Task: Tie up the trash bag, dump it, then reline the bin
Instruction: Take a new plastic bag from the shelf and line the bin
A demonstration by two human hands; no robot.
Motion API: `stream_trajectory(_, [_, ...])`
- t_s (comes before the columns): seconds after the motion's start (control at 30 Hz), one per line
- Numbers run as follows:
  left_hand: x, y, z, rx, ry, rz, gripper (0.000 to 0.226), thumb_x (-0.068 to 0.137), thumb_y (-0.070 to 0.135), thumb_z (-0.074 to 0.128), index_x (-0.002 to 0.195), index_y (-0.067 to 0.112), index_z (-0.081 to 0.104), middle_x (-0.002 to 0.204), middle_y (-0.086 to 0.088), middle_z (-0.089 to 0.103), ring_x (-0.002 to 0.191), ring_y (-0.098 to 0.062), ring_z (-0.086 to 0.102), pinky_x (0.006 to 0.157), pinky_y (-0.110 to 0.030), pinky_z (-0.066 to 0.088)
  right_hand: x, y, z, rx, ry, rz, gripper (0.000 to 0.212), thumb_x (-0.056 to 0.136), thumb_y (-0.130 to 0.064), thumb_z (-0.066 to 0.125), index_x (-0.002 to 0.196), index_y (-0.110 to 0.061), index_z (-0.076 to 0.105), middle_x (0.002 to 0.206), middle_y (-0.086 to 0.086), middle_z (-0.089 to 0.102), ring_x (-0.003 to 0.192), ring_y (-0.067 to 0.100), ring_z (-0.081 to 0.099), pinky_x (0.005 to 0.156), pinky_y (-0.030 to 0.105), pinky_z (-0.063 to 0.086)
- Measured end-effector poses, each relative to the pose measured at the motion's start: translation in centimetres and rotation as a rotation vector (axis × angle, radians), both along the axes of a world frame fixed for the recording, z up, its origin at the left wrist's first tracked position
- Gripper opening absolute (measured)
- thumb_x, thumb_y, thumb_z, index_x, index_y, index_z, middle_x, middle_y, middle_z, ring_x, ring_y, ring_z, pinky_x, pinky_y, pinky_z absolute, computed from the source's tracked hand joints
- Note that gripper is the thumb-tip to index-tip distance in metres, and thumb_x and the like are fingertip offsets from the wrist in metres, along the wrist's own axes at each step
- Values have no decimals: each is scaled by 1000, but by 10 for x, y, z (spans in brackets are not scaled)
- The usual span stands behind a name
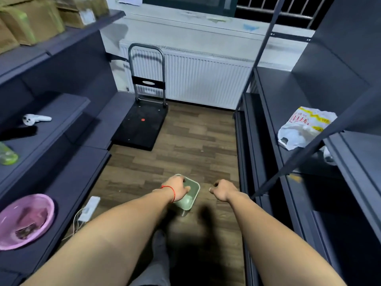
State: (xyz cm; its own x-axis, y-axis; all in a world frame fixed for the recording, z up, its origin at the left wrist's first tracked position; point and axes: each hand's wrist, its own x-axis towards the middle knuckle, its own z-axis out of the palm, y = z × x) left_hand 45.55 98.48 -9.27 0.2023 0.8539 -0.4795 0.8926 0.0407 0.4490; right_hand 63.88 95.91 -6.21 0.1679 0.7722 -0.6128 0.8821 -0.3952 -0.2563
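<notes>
A small pale green bin stands on the wooden floor below me, with no bag showing inside it. My left hand, with a red string at the wrist, grips the bin's near left rim. My right hand hovers to the right of the bin with its fingers curled in and nothing visible in them. A white plastic bag with red and yellow print lies on the right-hand shelf.
Dark shelving lines both sides of the narrow aisle. A folding hand truck stands at the far end before a white radiator. On the left are a pink basin, a white power strip and a white controller.
</notes>
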Motion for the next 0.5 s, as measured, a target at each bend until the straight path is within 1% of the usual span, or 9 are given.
stream_trajectory(0.17, [-3, 76, 1, -2, -13, -20, 45, 91, 37, 57, 126, 8, 54, 130, -19, 55, 121, -34, 51, 99, -35, 41, -11, 69, 5, -23, 26, -61, 53, 94, -40, 55, 136, -8, 53, 140, 13, 54, 130, 30, 50, 108, 35, 41])
stream_trajectory(0.27, [-6, 118, 6, 3, -34, -35, 45, 91, 36, 57, 128, 10, 54, 133, -17, 55, 123, -32, 51, 101, -34, 42, -18, 111, 8, -23, 44, -92, 53, 92, -42, 55, 134, -11, 54, 138, 12, 56, 128, 31, 51, 107, 40, 41])
stream_trajectory(0.37, [-12, 154, 9, -17, -52, -47, 47, 91, 37, 55, 130, 12, 52, 133, -14, 54, 122, -32, 52, 102, -37, 43, -25, 144, 8, -17, 56, -117, 51, 90, -42, 54, 133, -14, 56, 136, 11, 57, 126, 32, 52, 107, 42, 41])
stream_trajectory(0.5, [-16, 192, 9, -11, -45, -82, 44, 92, 36, 56, 129, 11, 53, 132, -14, 55, 120, -31, 53, 99, -35, 42, -28, 172, 10, -28, 76, -166, 49, 94, -37, 55, 135, -10, 54, 137, 13, 56, 128, 33, 50, 107, 40, 40])
